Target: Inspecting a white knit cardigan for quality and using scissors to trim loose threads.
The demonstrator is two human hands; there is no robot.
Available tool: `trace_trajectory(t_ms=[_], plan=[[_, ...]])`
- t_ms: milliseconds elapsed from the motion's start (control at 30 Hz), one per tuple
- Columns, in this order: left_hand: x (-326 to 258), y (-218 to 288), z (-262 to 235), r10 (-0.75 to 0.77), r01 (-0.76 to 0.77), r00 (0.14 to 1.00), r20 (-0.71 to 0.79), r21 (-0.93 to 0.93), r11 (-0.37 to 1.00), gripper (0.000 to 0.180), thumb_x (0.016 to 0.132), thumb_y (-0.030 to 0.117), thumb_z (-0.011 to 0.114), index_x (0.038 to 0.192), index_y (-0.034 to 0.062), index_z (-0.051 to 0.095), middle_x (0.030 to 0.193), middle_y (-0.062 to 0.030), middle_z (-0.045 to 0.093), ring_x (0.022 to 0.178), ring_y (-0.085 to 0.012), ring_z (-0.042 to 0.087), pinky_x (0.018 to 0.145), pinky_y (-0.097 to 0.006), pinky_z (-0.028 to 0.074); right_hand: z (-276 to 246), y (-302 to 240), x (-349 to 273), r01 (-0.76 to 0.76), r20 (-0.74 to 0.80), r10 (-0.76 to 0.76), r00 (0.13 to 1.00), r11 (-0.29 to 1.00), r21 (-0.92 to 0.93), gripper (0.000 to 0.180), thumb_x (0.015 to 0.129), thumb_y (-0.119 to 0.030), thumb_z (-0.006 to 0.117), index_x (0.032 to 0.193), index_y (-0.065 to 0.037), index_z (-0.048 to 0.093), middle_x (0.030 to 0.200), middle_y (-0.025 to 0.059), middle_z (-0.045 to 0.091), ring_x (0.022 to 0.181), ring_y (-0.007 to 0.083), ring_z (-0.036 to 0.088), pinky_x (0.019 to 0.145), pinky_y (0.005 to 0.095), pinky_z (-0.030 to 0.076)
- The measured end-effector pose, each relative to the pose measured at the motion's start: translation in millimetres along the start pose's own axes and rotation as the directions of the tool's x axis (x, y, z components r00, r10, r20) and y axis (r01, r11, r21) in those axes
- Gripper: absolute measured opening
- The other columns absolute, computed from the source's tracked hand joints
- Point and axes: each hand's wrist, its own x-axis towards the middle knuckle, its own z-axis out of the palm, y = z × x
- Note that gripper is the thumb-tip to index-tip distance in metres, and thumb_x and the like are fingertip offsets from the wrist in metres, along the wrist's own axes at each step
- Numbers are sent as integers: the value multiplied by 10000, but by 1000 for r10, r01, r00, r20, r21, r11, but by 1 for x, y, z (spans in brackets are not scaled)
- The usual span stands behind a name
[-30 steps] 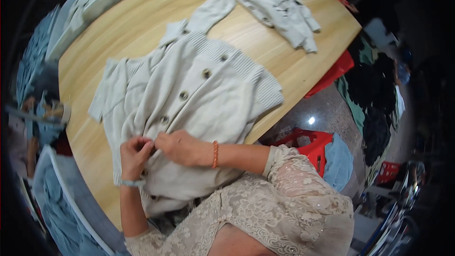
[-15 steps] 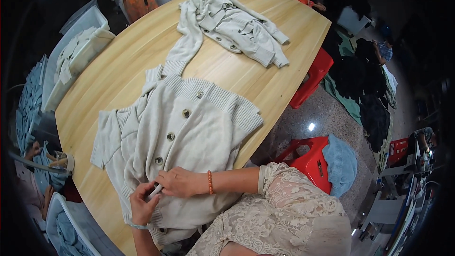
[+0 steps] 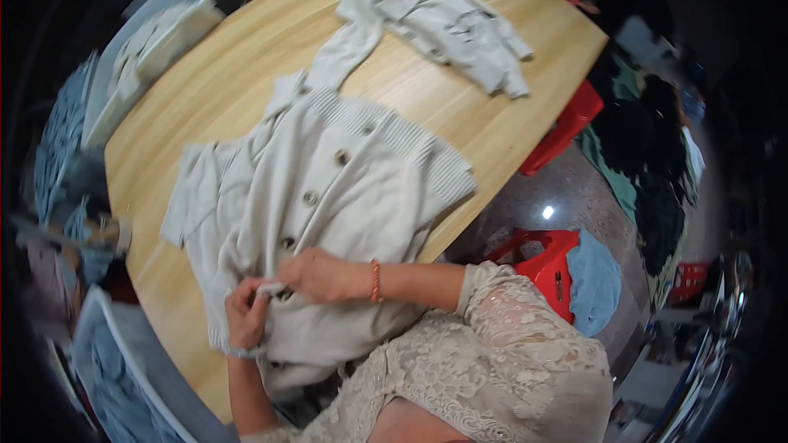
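A cream knit cardigan point(image 3: 353, 213) with ribbed edges and dark round buttons point(image 3: 310, 197) is spread over the near part of the table. At its button band, my left hand point(image 3: 246, 316) pinches a fold of the knit between thumb and fingers. Close beside it, my right hand point(image 3: 318, 276) is closed on the same band, its fingertips blurred and partly hidden. Just under the two hands shows another button point(image 3: 283, 294). Farther up the table lies a second cream cardigan point(image 3: 443, 20), bunched, one sleeve reaching toward the first.
The wooden table point(image 3: 238, 57) has a curved edge. At left stand white bins point(image 3: 103, 119) of pale and blue garments. Red stools point(image 3: 546, 267) are on the right, one with a blue knit piece point(image 3: 595, 283) on it. Dark and green cloth point(image 3: 648, 148) lies on the floor beyond.
The view has shifted, so the table and cardigans sit differently in it. My hands stay together at the button band, and a button now shows below them. The left hand still pinches the knit.
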Motion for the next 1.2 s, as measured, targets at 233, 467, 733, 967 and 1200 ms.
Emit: trace_trajectory(t_ms=[233, 467, 733, 967, 1200], plan=[[-5, 1, -3, -29, 69, 986, -166, 236, 969, 203, 782, 165, 778, 850, 9, 668, 721, -57, 656, 653, -97, 563, 621, -258, 461, -49, -7, -20, -23, -100, 44, 994, 979, 203, 161, 836, -205, 658, 857, -53, 608, 873, 128, 610, 787, 337, 650, 655, 434, 530], [3, 20, 5, 365, -127, 915, -170, 739, 662, 206, 753, 65, 738, 940, 67, 653, 871, -95, 627, 814, -325, 593, 710, -390, 481, -59, 14, -28, -104, -115, 92, 989, 990, -95, 51, 847, -82, 607, 892, -71, 587, 862, 100, 554, 696, 318, 629, 598, 404, 522], [73, 19, 57, 437, -318, 899, -33, 637, 702, 188, 832, 1, 579, 1013, 13, 630, 997, -184, 627, 924, -386, 607, 814, -440, 498, -58, 17, -25, -40, -200, 6, 980, 985, -169, 85, 786, -56, 569, 866, -28, 566, 878, 136, 575, 751, 303, 661, 616, 393, 542], [81, 21, 43, -108, 112, 992, 58, -76, 991, 42, 858, 37, 668, 838, 6, 647, 677, 6, 609, 549, -71, 546, 501, -195, 415, -59, 17, -34, -2, -255, 19, 967, 998, 69, 143, 791, -48, 560, 922, 9, 570, 857, 190, 568, 745, 374, 637, 661, 443, 510], [77, 23, 38, -187, 217, 974, 128, -293, 931, 110, 896, 99, 685, 878, -8, 668, 697, -4, 627, 548, -49, 492, 510, -191, 361, -42, 13, -35, -80, -444, 114, 889, 992, 95, 172, 810, -101, 608, 937, -9, 536, 879, 159, 563, 724, 350, 630, 647, 432, 497]])
